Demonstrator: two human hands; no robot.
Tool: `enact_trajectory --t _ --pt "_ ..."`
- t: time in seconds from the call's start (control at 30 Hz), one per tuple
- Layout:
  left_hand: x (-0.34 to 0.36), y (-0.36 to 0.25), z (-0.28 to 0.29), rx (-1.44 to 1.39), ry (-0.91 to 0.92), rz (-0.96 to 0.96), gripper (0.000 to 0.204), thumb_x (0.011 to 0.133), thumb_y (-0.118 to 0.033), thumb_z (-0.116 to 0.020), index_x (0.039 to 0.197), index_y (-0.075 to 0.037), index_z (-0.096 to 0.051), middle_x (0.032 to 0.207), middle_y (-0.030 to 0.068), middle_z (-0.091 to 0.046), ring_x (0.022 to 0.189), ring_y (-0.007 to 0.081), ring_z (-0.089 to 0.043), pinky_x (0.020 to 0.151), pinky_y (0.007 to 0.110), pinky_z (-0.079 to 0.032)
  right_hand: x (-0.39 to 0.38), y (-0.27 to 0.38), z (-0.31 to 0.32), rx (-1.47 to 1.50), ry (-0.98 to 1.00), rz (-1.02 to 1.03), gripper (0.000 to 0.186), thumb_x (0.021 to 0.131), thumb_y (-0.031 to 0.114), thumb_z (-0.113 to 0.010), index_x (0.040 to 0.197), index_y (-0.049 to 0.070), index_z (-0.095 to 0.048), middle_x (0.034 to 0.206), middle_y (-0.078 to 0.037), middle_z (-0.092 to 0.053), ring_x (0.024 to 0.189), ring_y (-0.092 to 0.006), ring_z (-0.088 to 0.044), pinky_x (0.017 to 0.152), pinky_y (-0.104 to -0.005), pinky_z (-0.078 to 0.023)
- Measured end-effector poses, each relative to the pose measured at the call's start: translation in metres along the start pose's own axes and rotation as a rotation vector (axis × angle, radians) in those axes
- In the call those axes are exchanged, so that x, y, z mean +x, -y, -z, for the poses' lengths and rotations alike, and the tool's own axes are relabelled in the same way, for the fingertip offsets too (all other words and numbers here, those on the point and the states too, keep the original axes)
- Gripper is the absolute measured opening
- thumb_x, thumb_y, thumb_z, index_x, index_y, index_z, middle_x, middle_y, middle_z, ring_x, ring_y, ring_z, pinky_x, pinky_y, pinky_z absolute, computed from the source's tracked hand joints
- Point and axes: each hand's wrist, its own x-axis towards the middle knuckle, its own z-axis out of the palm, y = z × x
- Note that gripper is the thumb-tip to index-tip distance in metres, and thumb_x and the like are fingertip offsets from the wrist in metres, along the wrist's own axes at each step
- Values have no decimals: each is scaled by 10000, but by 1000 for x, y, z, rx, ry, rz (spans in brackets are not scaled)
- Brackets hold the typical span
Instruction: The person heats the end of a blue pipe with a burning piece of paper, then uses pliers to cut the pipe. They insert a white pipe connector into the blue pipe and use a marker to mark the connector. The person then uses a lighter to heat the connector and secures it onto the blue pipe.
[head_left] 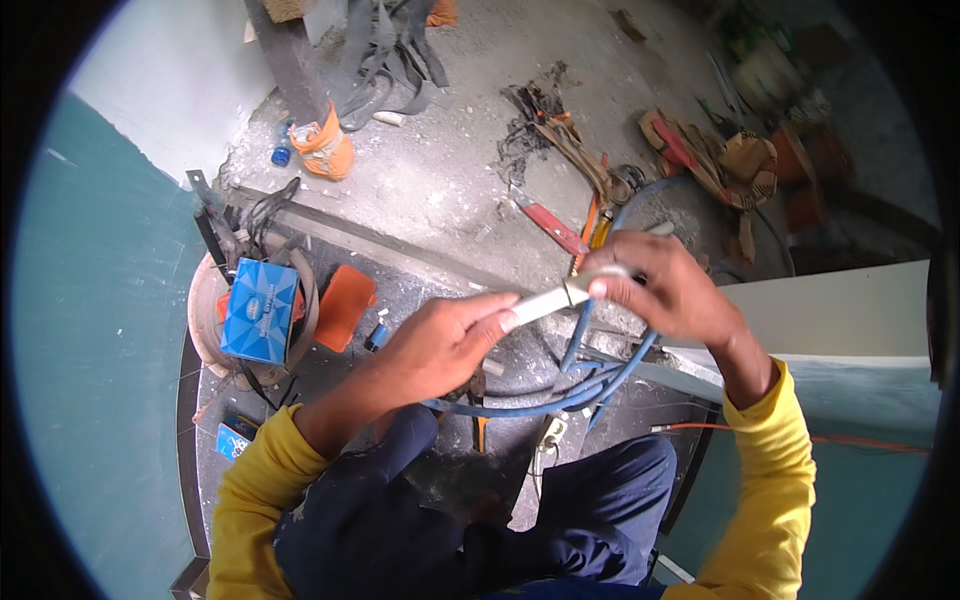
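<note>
A short white tube (541, 306) is held between my two hands in front of my knees. Its left end is pinched between the thumb and fingers of my left hand (436, 345). My right hand (662, 285) closes around the other end, where a dark narrow band and a greyish-white part show; their kind is unclear. Blue hose or thick cable (520, 409) loops beneath both hands. Just beyond the right hand lies a red-handled tool (552, 226) with a pale blade. Orange-handled pliers (480, 425) are on the floor below the left hand, partly hidden.
On the left, a blue box (260, 311) rests on a round tub (207, 340) beside an orange piece (345, 305). A raised sill (370, 240) crosses the floor. An orange bag (325, 150), grey strips (385, 70) and torn sacks (740, 165) lie farther off. Walls flank both sides.
</note>
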Motion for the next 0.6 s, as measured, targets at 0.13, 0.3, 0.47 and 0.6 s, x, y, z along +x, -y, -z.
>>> enact_trajectory --t 0.13,0.3,0.47,0.6 --pt "-5 -6 -2 194 198 -4 289 1103 -285 -569 1252 -37 -584 759 234 -626 721 444 -652 637 515 -471 -18 16 -16 -758 59 232 251 896 264 -749 946 58 -615 854 -72 -629 807 -277 -695 704 -413 -557" --pt "-8 -2 -21 422 172 -207 347 1095 -346 -573 1230 -26 -570 762 238 -661 693 475 -683 605 571 -499 -38 24 -38 -619 154 29 255 896 274 -731 865 72 -578 685 -103 -609 664 -301 -689 630 -427 -542" --pt "-2 -11 -27 661 93 -260 355 1073 -352 -612 1215 -28 -588 768 237 -691 681 467 -692 589 564 -528 -29 25 -36 -309 384 -230 328 963 353 -710 931 41 -617 694 -161 -660 749 -342 -730 721 -494 -546" --pt "14 9 -30 364 44 -273 314 1076 -341 -607 1117 -30 -580 753 243 -680 690 486 -676 583 570 -508 -14 29 -47 -942 35 108 237 855 168 -662 1072 79 -631 742 -7 -617 765 -181 -703 725 -354 -506"
